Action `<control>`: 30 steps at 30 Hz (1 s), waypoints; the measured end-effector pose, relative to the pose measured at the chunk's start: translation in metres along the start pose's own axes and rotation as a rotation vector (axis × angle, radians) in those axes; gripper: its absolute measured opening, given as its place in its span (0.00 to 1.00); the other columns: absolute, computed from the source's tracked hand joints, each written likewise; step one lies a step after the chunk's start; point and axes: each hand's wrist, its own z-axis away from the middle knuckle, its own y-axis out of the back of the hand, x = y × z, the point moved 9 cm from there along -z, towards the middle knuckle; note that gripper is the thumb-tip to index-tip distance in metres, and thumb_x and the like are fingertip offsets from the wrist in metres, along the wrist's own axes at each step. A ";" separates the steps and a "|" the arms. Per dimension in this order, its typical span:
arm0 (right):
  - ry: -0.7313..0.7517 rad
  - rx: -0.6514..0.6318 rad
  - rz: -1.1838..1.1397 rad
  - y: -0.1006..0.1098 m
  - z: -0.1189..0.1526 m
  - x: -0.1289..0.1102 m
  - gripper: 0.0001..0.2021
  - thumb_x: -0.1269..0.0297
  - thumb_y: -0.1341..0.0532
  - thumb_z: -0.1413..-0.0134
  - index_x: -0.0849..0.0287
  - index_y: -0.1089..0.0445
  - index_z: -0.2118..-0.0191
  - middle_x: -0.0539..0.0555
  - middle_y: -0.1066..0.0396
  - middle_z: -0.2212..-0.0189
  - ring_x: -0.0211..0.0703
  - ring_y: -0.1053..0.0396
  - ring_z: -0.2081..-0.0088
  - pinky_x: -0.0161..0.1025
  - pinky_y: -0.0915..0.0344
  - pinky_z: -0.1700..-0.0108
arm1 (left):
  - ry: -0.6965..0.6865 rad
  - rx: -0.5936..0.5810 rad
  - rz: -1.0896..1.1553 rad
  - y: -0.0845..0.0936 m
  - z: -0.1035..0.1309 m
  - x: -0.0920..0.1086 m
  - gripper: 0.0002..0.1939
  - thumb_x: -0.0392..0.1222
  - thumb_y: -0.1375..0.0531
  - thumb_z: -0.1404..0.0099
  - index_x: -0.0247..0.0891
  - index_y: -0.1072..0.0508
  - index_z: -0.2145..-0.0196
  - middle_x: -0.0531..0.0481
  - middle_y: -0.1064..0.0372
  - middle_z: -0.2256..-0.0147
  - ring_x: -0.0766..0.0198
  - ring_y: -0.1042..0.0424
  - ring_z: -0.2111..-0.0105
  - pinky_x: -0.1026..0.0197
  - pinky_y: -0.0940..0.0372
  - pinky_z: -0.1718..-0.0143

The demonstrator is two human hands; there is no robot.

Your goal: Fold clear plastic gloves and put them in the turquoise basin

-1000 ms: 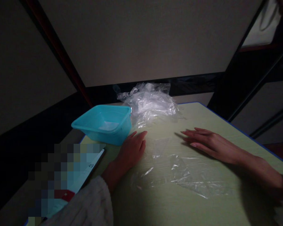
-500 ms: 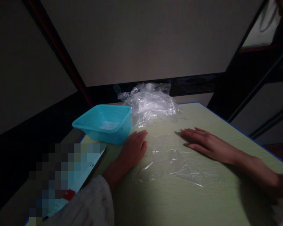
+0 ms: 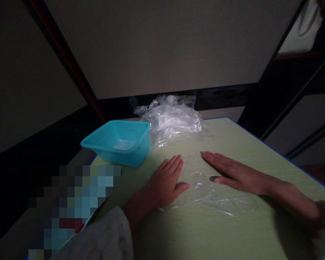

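Note:
A clear plastic bag (image 3: 206,189) lies flat and slightly wrinkled on the pale green table (image 3: 184,234). On its left part rests my left hand (image 3: 165,184), palm down, fingers stretched out and thumb apart. At the bag's upper right, my right hand (image 3: 227,169) is held flat with fingers straight and the thumb spread; whether its palm presses on the plastic I cannot tell. Neither hand grips anything. Beyond them sits a crumpled heap of clear plastic bags (image 3: 173,121) at the table's far edge.
A turquoise plastic basin (image 3: 124,157) stands at the far left corner, with something whitish at its bottom. Along the left edge lies a flat, pixelated item (image 3: 81,202), partly behind my sleeve. A light panel (image 3: 162,47) rises behind the table.
My left hand has moved right and a little nearer, onto the plastic bag, with its thumb now spread. My right hand has shifted slightly left and its fingers lie flatter.

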 end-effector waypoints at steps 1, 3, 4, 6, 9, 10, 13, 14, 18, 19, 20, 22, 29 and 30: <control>0.003 0.003 0.003 0.001 0.000 0.000 0.34 0.52 0.50 0.39 0.68 0.60 0.36 0.67 0.57 0.37 0.55 0.57 0.38 0.59 0.53 0.41 | -0.002 0.004 -0.002 0.000 0.000 0.000 0.32 0.49 0.49 0.33 0.24 0.51 0.39 0.35 0.59 0.37 0.54 0.59 0.37 0.48 0.56 0.39; 0.009 0.021 0.004 0.005 -0.001 -0.002 0.33 0.53 0.50 0.39 0.67 0.59 0.36 0.67 0.55 0.38 0.54 0.55 0.38 0.58 0.51 0.41 | -0.007 0.016 0.000 0.000 0.000 0.000 0.32 0.48 0.49 0.33 0.25 0.51 0.39 0.35 0.58 0.37 0.54 0.59 0.37 0.48 0.56 0.39; 0.015 0.035 0.002 0.008 -0.002 -0.004 0.32 0.53 0.50 0.39 0.66 0.58 0.36 0.66 0.53 0.38 0.54 0.53 0.38 0.58 0.49 0.42 | -0.007 0.025 0.003 0.002 0.000 -0.001 0.32 0.48 0.49 0.33 0.25 0.51 0.39 0.36 0.58 0.37 0.54 0.58 0.37 0.48 0.55 0.39; 0.036 0.076 -0.003 0.017 -0.002 -0.009 0.29 0.56 0.49 0.39 0.64 0.54 0.36 0.64 0.48 0.39 0.52 0.49 0.39 0.56 0.45 0.43 | -0.004 0.058 0.008 0.007 0.001 -0.001 0.30 0.46 0.48 0.34 0.26 0.49 0.40 0.36 0.56 0.38 0.55 0.57 0.37 0.48 0.54 0.39; 0.072 0.160 -0.008 0.033 0.000 -0.017 0.22 0.61 0.50 0.38 0.60 0.45 0.40 0.60 0.40 0.43 0.49 0.42 0.42 0.53 0.40 0.45 | 0.025 0.145 -0.001 0.019 0.002 -0.004 0.25 0.39 0.47 0.35 0.28 0.45 0.42 0.36 0.46 0.41 0.55 0.48 0.40 0.47 0.52 0.40; 0.081 0.186 -0.012 0.037 0.001 -0.019 0.21 0.62 0.50 0.38 0.59 0.42 0.41 0.59 0.37 0.44 0.49 0.40 0.44 0.52 0.39 0.46 | 0.040 0.180 -0.003 0.023 0.003 -0.005 0.24 0.37 0.47 0.36 0.29 0.43 0.43 0.37 0.42 0.43 0.56 0.43 0.42 0.48 0.52 0.40; 0.113 0.212 -0.049 0.041 0.002 -0.027 0.18 0.65 0.51 0.38 0.58 0.38 0.45 0.58 0.34 0.46 0.47 0.37 0.46 0.49 0.36 0.48 | 0.067 0.267 0.001 0.032 0.005 -0.008 0.20 0.32 0.48 0.37 0.29 0.39 0.47 0.39 0.32 0.50 0.58 0.33 0.49 0.50 0.48 0.41; 0.129 0.195 -0.065 0.040 0.002 -0.031 0.18 0.66 0.51 0.38 0.58 0.37 0.45 0.57 0.34 0.46 0.47 0.37 0.46 0.49 0.36 0.48 | 0.067 0.282 0.005 0.033 0.006 -0.008 0.19 0.31 0.48 0.37 0.30 0.39 0.48 0.40 0.31 0.52 0.59 0.32 0.51 0.50 0.48 0.41; 0.179 0.094 -0.103 0.029 -0.002 -0.044 0.18 0.67 0.52 0.38 0.60 0.39 0.44 0.58 0.36 0.45 0.45 0.41 0.43 0.48 0.38 0.46 | 0.032 0.294 0.016 0.032 0.007 -0.003 0.21 0.35 0.47 0.38 0.30 0.39 0.47 0.38 0.34 0.49 0.57 0.35 0.48 0.49 0.48 0.42; 0.182 0.076 -0.110 0.027 -0.003 -0.046 0.18 0.67 0.52 0.38 0.60 0.40 0.44 0.58 0.37 0.45 0.44 0.42 0.42 0.48 0.38 0.45 | 0.013 0.287 0.019 0.031 0.007 0.000 0.22 0.37 0.46 0.38 0.30 0.41 0.46 0.37 0.37 0.46 0.56 0.38 0.45 0.48 0.49 0.41; 0.183 0.062 -0.118 0.026 -0.004 -0.047 0.18 0.67 0.52 0.38 0.60 0.40 0.44 0.58 0.36 0.45 0.44 0.43 0.42 0.48 0.38 0.45 | -0.007 0.274 0.022 0.030 0.008 0.002 0.25 0.40 0.46 0.38 0.30 0.42 0.44 0.37 0.40 0.44 0.55 0.42 0.43 0.47 0.50 0.41; 0.192 0.042 -0.136 0.024 -0.005 -0.049 0.18 0.67 0.52 0.37 0.61 0.39 0.44 0.58 0.35 0.46 0.44 0.44 0.41 0.47 0.39 0.45 | -0.042 0.232 0.027 0.026 0.007 0.006 0.28 0.44 0.46 0.37 0.30 0.45 0.42 0.36 0.46 0.41 0.53 0.49 0.39 0.45 0.53 0.40; 0.187 0.027 -0.162 0.024 -0.004 -0.048 0.17 0.67 0.51 0.37 0.61 0.38 0.45 0.57 0.34 0.47 0.44 0.44 0.41 0.48 0.39 0.44 | -0.030 0.076 0.049 0.009 0.005 0.005 0.30 0.47 0.47 0.36 0.31 0.48 0.40 0.37 0.52 0.39 0.54 0.55 0.38 0.45 0.56 0.39; 0.185 0.026 -0.164 0.024 -0.003 -0.048 0.17 0.66 0.51 0.37 0.61 0.39 0.45 0.57 0.34 0.47 0.44 0.44 0.41 0.48 0.39 0.44 | -0.024 0.073 0.051 0.009 0.005 0.004 0.30 0.47 0.47 0.36 0.31 0.48 0.40 0.37 0.52 0.39 0.54 0.55 0.38 0.45 0.56 0.39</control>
